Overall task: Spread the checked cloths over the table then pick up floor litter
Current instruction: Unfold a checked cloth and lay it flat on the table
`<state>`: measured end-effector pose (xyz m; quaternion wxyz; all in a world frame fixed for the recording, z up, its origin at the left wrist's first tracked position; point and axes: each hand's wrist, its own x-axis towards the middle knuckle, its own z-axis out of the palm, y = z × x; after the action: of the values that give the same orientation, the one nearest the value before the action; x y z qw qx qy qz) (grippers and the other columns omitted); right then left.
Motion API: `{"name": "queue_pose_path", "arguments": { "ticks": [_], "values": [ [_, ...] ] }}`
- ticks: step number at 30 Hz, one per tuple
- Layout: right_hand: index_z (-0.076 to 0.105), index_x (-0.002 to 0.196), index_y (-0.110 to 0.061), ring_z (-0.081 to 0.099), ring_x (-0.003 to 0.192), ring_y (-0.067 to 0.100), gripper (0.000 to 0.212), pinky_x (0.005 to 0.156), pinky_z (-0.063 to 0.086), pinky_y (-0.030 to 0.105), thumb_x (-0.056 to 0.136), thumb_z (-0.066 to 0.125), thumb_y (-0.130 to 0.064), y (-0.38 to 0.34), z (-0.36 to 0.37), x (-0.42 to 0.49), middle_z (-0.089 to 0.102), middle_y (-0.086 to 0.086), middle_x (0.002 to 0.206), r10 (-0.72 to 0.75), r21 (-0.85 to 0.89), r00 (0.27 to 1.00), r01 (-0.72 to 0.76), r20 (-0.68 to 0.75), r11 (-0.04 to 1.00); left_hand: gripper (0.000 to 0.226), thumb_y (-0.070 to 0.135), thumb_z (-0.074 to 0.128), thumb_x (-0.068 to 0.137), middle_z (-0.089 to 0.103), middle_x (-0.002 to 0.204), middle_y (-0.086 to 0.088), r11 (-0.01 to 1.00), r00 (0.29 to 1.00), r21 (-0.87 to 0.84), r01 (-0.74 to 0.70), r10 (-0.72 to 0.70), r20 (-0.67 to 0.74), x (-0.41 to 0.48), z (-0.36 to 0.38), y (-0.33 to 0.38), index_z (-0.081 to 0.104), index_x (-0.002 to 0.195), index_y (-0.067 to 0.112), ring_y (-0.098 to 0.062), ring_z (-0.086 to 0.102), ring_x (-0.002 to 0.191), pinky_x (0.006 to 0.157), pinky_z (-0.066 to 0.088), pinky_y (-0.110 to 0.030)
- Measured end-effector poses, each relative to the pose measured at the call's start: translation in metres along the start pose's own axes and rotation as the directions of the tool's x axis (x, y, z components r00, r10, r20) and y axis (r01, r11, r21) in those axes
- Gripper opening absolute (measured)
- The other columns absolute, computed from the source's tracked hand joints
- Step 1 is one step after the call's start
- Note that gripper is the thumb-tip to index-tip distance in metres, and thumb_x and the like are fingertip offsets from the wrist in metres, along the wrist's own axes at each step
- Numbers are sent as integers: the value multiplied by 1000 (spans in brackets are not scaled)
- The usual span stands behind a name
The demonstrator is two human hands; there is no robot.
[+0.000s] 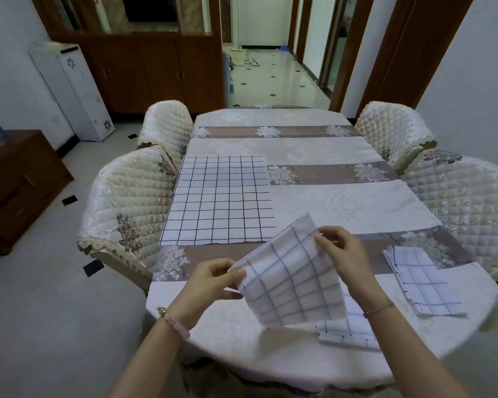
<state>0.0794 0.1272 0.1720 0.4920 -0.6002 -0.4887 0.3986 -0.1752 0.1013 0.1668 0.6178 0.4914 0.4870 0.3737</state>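
One white checked cloth [219,199] lies spread flat on the left half of the table [342,202]. A folded checked cloth [291,282] is held up above the table's near edge. My left hand [213,280] pinches its lower left corner and my right hand [339,251] grips its upper right edge. Another folded checked cloth [423,280] lies on the table to the right. A further folded one [348,331] lies near the front edge, partly hidden by my right forearm.
Quilted cream chairs stand along both sides: two on the left [127,202] and two on the right [466,202]. A wooden cabinet [15,182] sits at the far left. A tiled hallway [273,79] opens beyond the table.
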Motion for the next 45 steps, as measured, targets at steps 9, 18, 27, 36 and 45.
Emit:
{"name": "queue_pose_path", "arguments": {
  "ticks": [9, 18, 27, 36, 45],
  "values": [
    [66, 103, -24, 66, 88, 3, 23, 73, 49, 13, 83, 69, -11, -27, 51, -64, 70, -5, 98, -91, 63, 973, 80, 213, 995, 23, 4, 69, 79, 64, 59, -3, 985, 978, -116, -129, 107, -178, 5, 46, 22, 53, 62, 6, -14, 60, 55, 53, 52, -26],
    [67, 89, -15, 65, 79, 14, 6, 75, 56, 31, 85, 68, -12, -28, 57, -70, 68, -3, 80, -66, 176, 976, 29, 205, 984, 34, 22, 62, 83, 70, 88, -24, 980, 993, -159, -115, 109, -47, 1, 48, 23, 62, 89, -12, -33, 70, 84, 73, 58, -37],
    [70, 81, -6, 58, 66, 10, 9, 63, 49, 25, 87, 65, -10, -6, 36, -55, 66, -2, 67, 96, 231, 993, -109, 68, 967, 20, 11, 51, 93, 57, 70, 1, 978, 980, -131, -163, 145, -135, -5, 26, 17, 56, 74, 10, -12, 60, 69, 66, 56, -28],
    [64, 80, -5, 34, 53, 10, 14, 42, 31, 13, 90, 61, -14, 39, -26, -10, 46, -8, 50, 169, -18, 979, -173, -116, 985, 19, 18, 49, 94, 55, 61, 2, 995, 913, -51, 89, -102, -394, 22, -73, -13, 54, 76, 13, -9, 49, 49, 41, 37, -16],
    [58, 81, -6, 29, 53, 16, 17, 49, 28, 21, 93, 56, -18, 90, -18, 26, 35, 6, 58, 326, -74, 941, -332, -88, 940, 24, 10, 50, 89, 41, 64, -3, 944, 895, 136, 300, -230, -382, 73, -92, -53, 45, 67, 15, -15, 39, 55, 57, 39, -26]
  ]
}}
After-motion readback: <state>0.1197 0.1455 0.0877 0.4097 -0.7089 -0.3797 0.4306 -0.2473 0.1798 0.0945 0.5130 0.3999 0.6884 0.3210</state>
